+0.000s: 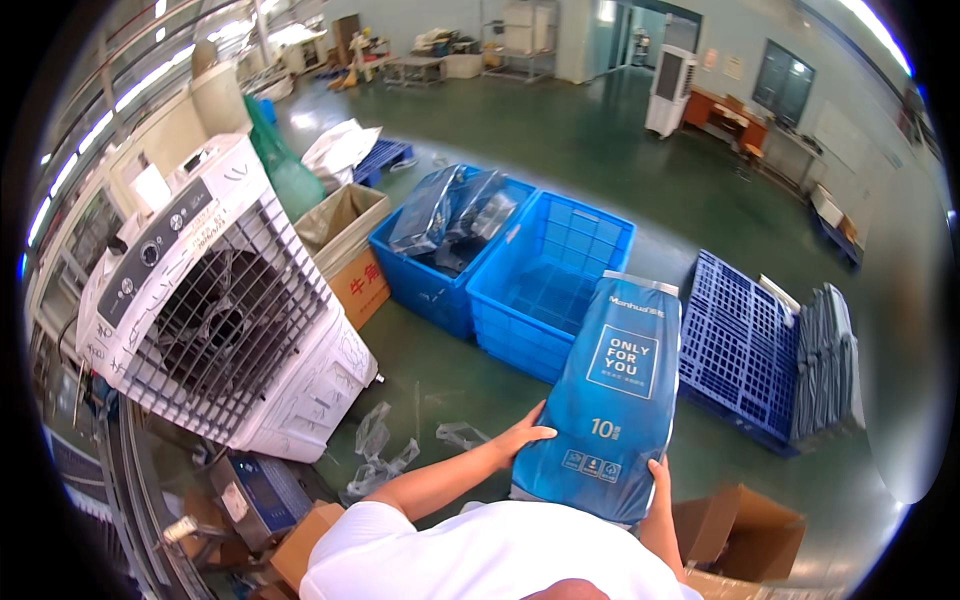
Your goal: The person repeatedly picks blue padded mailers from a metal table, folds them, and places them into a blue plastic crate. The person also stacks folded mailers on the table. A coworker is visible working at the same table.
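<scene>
Both hands grip a blue pack (612, 390) upright above the floor: left hand (524, 437) flat on its lower left edge, right hand (660, 478) wrapped round its lower right corner. Carrying step, likely; next needs a steady lowering into the empty crate (548, 283)

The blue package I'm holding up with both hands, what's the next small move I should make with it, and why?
Probably carry the blue package forward and lower it into the empty blue crate just ahead. Your left hand and right hand grip its lower corners, so it is held upright above the floor, and that crate is open and bare, while the crate beside it already holds wrapped packs.
</scene>
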